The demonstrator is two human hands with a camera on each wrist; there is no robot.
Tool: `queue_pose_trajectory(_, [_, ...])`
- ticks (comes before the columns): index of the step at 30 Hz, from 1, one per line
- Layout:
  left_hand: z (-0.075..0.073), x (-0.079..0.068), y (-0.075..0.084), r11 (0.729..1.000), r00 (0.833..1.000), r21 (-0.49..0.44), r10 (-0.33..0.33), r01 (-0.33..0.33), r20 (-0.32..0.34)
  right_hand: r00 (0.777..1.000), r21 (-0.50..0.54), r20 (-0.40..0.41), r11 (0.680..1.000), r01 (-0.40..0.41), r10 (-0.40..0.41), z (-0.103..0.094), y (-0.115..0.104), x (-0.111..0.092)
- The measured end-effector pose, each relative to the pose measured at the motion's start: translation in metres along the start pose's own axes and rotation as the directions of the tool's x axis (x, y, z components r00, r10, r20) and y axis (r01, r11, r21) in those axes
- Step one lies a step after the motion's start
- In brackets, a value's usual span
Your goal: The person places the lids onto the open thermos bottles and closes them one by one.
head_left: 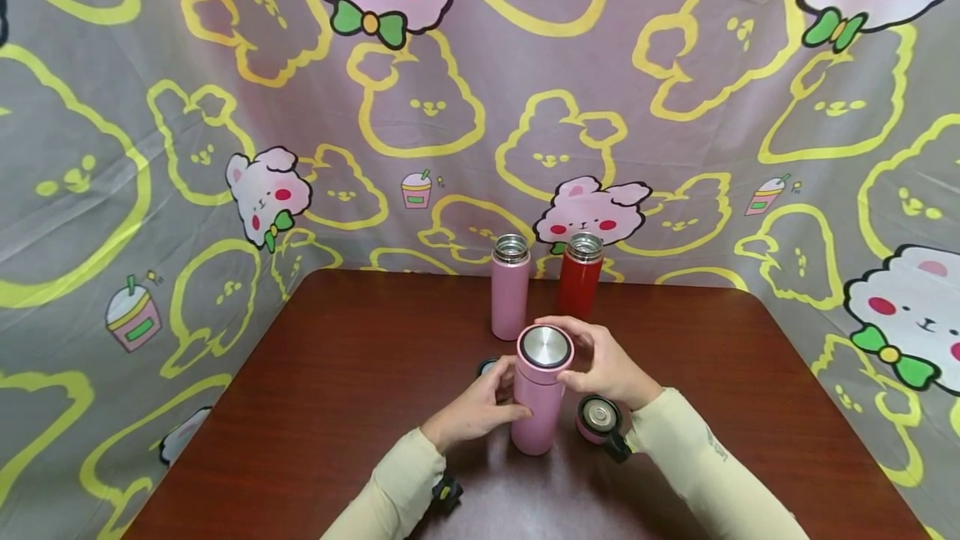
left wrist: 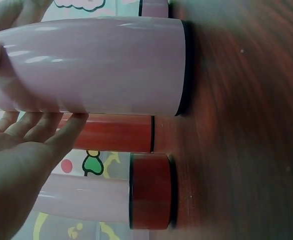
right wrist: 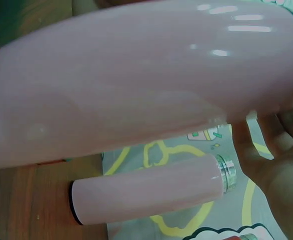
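A pink thermos bottle with its lid on stands upright between both hands. The lid is topped by a silver disc in a black ring. My left hand holds the body from the left, thumb in front and fingers behind. My right hand grips the lid from the right, its thumb at the near side and fingers round the far side. In the left wrist view, the bottle's black base is close to the wooden table.
Behind stand a lidless pink bottle and a lidless red bottle. An upturned lid with a black tab lies by my right sleeve. A red lid sits beyond my left hand. A small black piece lies by my left sleeve.
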State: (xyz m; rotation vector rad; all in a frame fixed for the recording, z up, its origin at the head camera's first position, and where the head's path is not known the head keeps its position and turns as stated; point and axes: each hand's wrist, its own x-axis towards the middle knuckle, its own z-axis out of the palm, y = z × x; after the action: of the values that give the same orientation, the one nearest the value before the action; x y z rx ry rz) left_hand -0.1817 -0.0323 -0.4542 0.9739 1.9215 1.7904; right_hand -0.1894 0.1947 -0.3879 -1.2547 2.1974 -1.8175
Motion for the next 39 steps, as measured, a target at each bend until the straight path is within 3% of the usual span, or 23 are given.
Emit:
queue_pose_trajectory(7, [0.0012, 0.0005, -0.0026, 1.0, 1.0, 0.01, 0.015, -0.015, -0.011, 0.999, -0.057, -0.053, 0.998, -0.013, 0.01, 0.004, -0.0035, -0.0027])
queue_pose_trajectory(25, [0.0036, -0.0011, 0.0061, 0.999, 0.998, 0.031, -0.032, 0.034, -0.045, 0.992, -0.185, -0.121, 0.983, -0.002, -0.02, 0.009, -0.0096, -0.0052])
queue_pose_trajectory(31, [0.0021, 0.0009, 0.0014, 0.999, 0.998, 0.026, -0.04, 0.042, -0.048, 0.997, -0.124, -0.065, 0.992, 0.024, -0.032, 0.0054, -0.0072, -0.0053])
queue_pose_trajectory(39, [0.0013, 0.0034, 0.0033, 0.992, 1.0, 0.124, -0.019, 0.021, -0.017, 0.999, -0.051, 0.041, 0.999, 0.006, -0.004, 0.0016, -0.0104, -0.0091])
